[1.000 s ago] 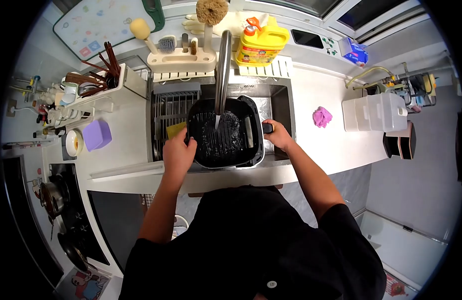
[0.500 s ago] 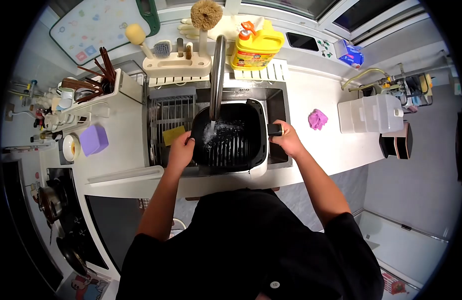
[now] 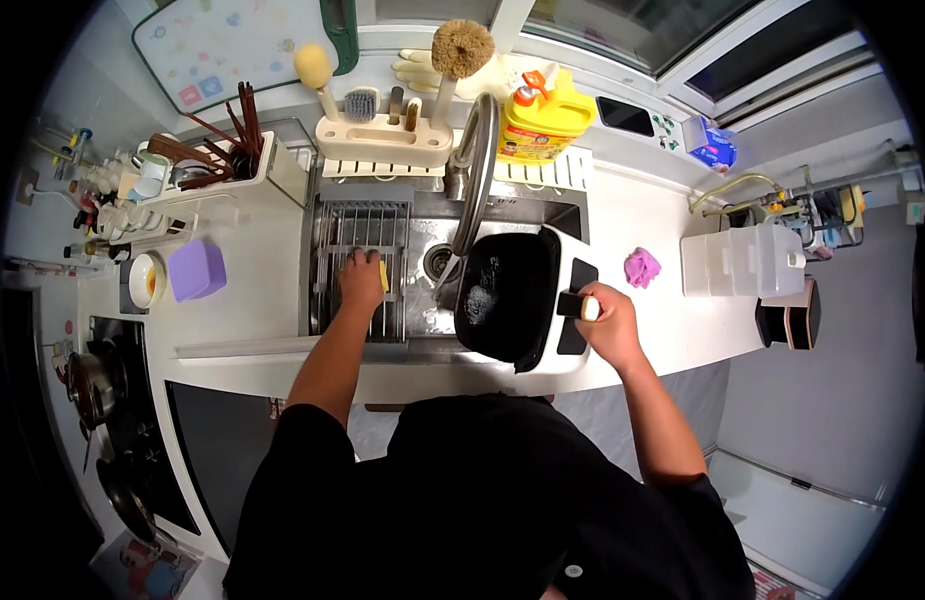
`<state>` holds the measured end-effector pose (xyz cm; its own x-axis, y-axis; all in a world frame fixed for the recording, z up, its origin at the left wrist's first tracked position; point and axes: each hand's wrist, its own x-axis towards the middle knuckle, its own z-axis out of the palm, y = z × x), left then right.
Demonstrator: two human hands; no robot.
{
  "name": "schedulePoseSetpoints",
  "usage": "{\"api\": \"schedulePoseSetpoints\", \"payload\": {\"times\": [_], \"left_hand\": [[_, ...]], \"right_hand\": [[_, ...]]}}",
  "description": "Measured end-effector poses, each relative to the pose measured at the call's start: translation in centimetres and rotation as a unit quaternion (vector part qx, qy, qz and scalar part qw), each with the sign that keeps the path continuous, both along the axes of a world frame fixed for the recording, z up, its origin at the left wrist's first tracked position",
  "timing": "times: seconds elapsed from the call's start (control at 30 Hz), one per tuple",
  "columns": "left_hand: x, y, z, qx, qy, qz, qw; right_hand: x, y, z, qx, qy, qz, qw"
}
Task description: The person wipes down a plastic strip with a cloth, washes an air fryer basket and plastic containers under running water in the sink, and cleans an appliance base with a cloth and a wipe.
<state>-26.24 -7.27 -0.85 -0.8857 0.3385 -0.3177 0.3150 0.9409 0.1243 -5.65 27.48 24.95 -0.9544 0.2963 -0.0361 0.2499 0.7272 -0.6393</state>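
My right hand [image 3: 612, 322] is closed around the handle of a black-and-white air fryer basket [image 3: 504, 300], which is tilted over the right side of the sink [image 3: 422, 318]. Foamy water lies inside the basket. Water runs from the curved metal faucet [image 3: 479, 180] past the basket's left edge. Over at the wire drying rack [image 3: 357, 222] in the sink's left part, my left hand [image 3: 361, 279] has its fingers closed on a yellow sponge [image 3: 384, 277], seen nearly edge-on.
Behind the sink stand a brush holder [image 3: 382, 143] and a yellow detergent jug [image 3: 547, 120]. A purple cloth [image 3: 641, 268] and clear plastic bin [image 3: 742, 262] are on the right counter. At left are a purple box [image 3: 196, 270], a bowl [image 3: 145, 281] and a utensil holder [image 3: 282, 170].
My left hand has let go of the basket's rim and taken hold of the sponge on the rack. The basket has swung right and tipped, out from under the faucet.
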Motion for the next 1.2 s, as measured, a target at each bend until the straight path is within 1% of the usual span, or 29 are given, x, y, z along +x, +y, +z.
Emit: {"api": "schedulePoseSetpoints", "payload": {"times": [0.07, 0.1, 0.13, 0.2, 0.23, 0.27, 0.3, 0.33, 0.37, 0.4, 0.43, 0.47, 0.53, 0.6, 0.63, 0.67, 0.73, 0.77, 0.8, 0.87, 0.93, 1.03, 1.07, 1.13, 1.2], "left_hand": [[-0.1, 1.1, 0.8, -0.023, -0.034, 0.033, 0.999], [-0.1, 1.1, 0.2, -0.033, -0.024, 0.025, 0.999], [0.2, 1.3, 0.9, -0.028, -0.031, 0.016, 0.999], [-0.1, 0.8, 2.5, -0.055, -0.036, -0.013, 0.998], [-0.2, 0.3, 2.0, -0.031, -0.039, -0.007, 0.999], [-0.2, 0.1, 1.3, -0.033, -0.039, -0.005, 0.999], [-0.1, 0.0, 0.5, 0.095, -0.020, 0.060, 0.993], [-0.1, 0.1, 1.6, 0.222, -0.001, 0.123, 0.967], [-0.1, 0.6, 2.8, 0.265, -0.009, 0.119, 0.957], [0.1, 1.9, 3.8, 0.265, -0.010, 0.121, 0.957], [0.3, 3.1, 4.6, 0.326, -0.072, 0.138, 0.933], [0.6, 4.5, 5.1, 0.386, -0.132, 0.154, 0.900], [1.7, 7.9, 5.6, 0.408, -0.216, 0.181, 0.868], [3.5, 11.0, -0.6, 0.506, -0.237, 0.197, 0.806], [3.9, 11.8, -2.2, 0.525, -0.269, 0.226, 0.775], [4.0, 12.1, -2.9, 0.529, -0.270, 0.222, 0.774], [4.0, 12.7, -2.4, 0.563, -0.443, 0.289, 0.635], [4.0, 12.9, -2.2, 0.527, -0.470, 0.317, 0.634], [4.1, 13.1, -2.9, 0.526, -0.474, 0.315, 0.632], [4.2, 12.8, -4.4, 0.491, -0.490, 0.357, 0.626], [4.4, 12.6, -5.4, 0.488, -0.470, 0.371, 0.635], [5.0, 13.0, -7.7, 0.486, -0.442, 0.391, 0.645], [5.2, 13.3, -8.7, 0.475, -0.426, 0.411, 0.651], [5.2, 13.4, -8.0, 0.463, -0.407, 0.431, 0.659], [5.5, 13.3, -7.1, 0.479, -0.437, 0.398, 0.649]], "right_hand": [[-0.5, -0.7, 1.8, 0.012, -0.023, -0.010, 1.000], [-0.6, -0.4, 2.2, 0.024, -0.023, -0.003, 0.999], [-0.4, 0.1, 2.7, 0.036, -0.025, 0.003, 0.999], [-0.3, 0.8, 3.7, 0.026, -0.045, -0.005, 0.999], [-0.6, 0.9, 4.3, 0.077, -0.066, 0.022, 0.995], [-0.9, 0.8, 4.9, 0.126, -0.086, 0.051, 0.987], [-1.3, 0.6, 5.3, 0.172, -0.104, 0.080, 0.976], [-1.7, 0.1, 6.1, 0.170, -0.104, 0.081, 0.977], [-2.0, -0.3, 7.0, 0.180, -0.126, 0.097, 0.971], [-2.3, -0.6, 7.5, 0.190, -0.148, 0.113, 0.964], [-2.3, -0.4, 7.6, 0.217, -0.145, 0.138, 0.955], [-2.2, -0.1, 7.8, 0.218, -0.144, 0.141, 0.955], [-2.0, 0.1, 8.2, 0.222, -0.143, 0.130, 0.956], [-1.8, 0.1, 8.7, 0.208, -0.151, 0.112, 0.960], [-1.6, 0.2, 8.7, 0.188, -0.153, 0.088, 0.966], [-1.3, 0.5, 8.7, 0.169, -0.156, 0.063, 0.971], [-0.7, 0.6, 8.8, 0.139, -0.144, 0.039, 0.979], [-0.4, 0.7, 8.7, 0.127, -0.137, 0.026, 0.982], [0.1, 0.7, 8.6, 0.114, -0.132, 0.014, 0.985], [0.9, 0.8, 8.2, 0.105, -0.134, -0.004, 0.985], [1.6, 1.1, 7.5, 0.101, -0.148, -0.021, 0.984], [2.3, 1.3, 6.7, 0.112, -0.150, -0.013, 0.982], [2.5, 1.2, 6.4, 0.122, -0.148, -0.005, 0.981], [2.5, 1.0, 6.3, 0.122, -0.158, -0.009, 0.980], [2.6, 0.9, 6.1, 0.126, -0.158, -0.004, 0.979]]}}
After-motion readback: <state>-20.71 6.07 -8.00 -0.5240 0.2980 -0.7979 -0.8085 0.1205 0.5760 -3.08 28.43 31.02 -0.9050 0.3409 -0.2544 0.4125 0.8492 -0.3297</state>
